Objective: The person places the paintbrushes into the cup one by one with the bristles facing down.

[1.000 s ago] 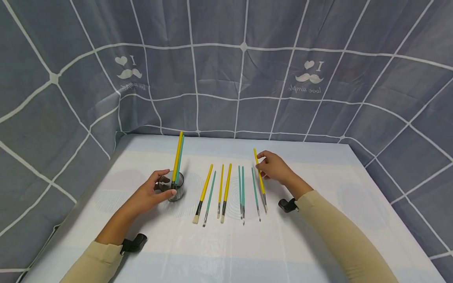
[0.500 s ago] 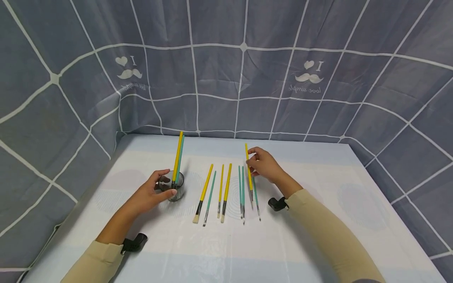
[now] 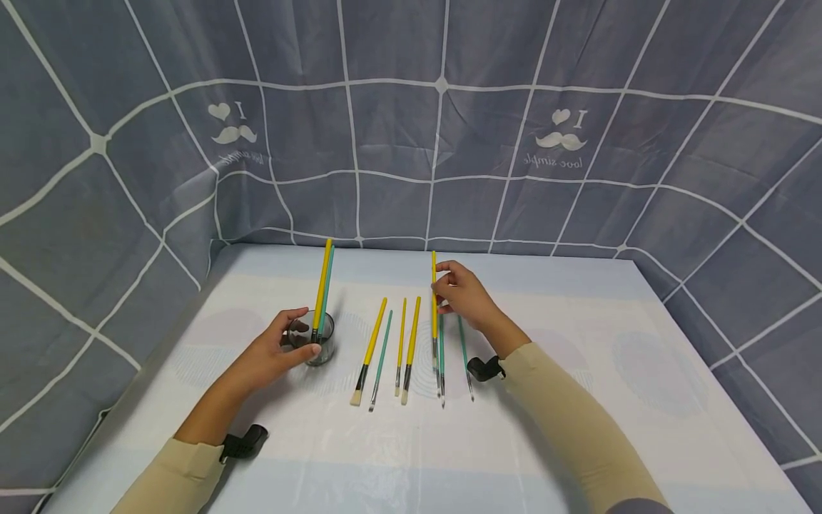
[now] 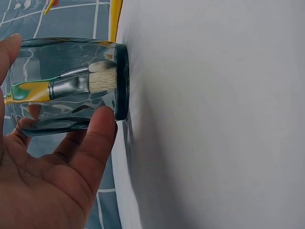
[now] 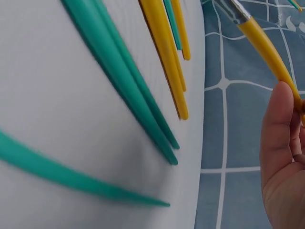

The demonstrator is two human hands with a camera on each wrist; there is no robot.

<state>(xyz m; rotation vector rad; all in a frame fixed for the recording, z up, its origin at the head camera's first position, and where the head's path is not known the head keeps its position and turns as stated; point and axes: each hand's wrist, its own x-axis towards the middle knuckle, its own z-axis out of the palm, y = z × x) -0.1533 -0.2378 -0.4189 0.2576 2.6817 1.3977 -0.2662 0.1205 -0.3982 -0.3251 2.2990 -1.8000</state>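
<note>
The right grip (image 3: 467,296) pinches one yellow brush (image 3: 434,325) between thumb and fingers, high on its handle, with the bristle end pointing down and toward the near edge of the worktop (image 3: 398,457). In the last second, this brush has passed from the right end of the row, moving toward the left edge, and from the head view it now stands in front of a pair of green brushes (image 3: 442,368). In the right wrist view the brush appears apart from the worktop. For the work, I judge this means that the brush is free from the row and nearer to the glass (image 3: 327,351), though it is outside of it. The glass stands upright on the left half of the worktop, closer to the left edge than to the right one. The left grip (image 3: 272,350) has not changed its place: its thumb and fingers curve around the glass. Inside lean a yellow-handled brush (image 3: 323,285) and a slim green brush (image 3: 327,285), bristles down. Between glass and pair lie three yellow brushes (image 3: 412,350) and a single green brush (image 3: 381,360); another green brush (image 3: 465,353) lies toward the right edge, and all handles point to the far edge.
</note>
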